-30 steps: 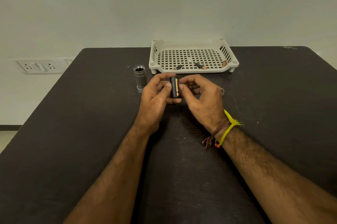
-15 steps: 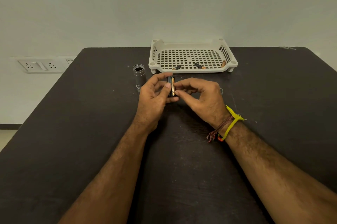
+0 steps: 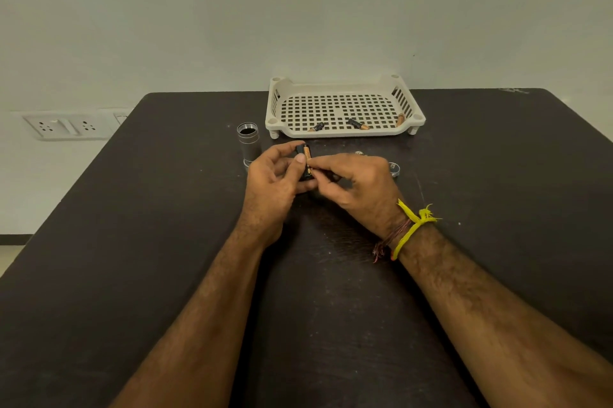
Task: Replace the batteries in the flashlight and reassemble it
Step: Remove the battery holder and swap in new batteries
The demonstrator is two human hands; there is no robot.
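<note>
The left hand's fingers (image 3: 300, 158) are closed around a small black plastic battery holder (image 3: 304, 164), thumb on its near face and fingertips curled over its top end. The right hand's fingers (image 3: 320, 164) pinch a slim copper-and-black battery (image 3: 307, 160) against the holder. Holder and battery both stand nearly upright, long axes parallel, pointing away from the person, with the battery on the holder's right face. Both hands meet there, the left hand (image 3: 270, 180) gripping and the right hand (image 3: 360, 187) pressing, so the next push probably runs sideways into the slot.

Just left of the left hand a silver metal flashlight tube (image 3: 249, 145) stands on the dark table (image 3: 166, 225), open threaded end up, apart from the holder. A small silver ring-shaped part (image 3: 393, 168) lies just right of the right hand.

Behind them, the cream perforated plastic tray (image 3: 341, 134) holds three loose batteries near its front edge.
</note>
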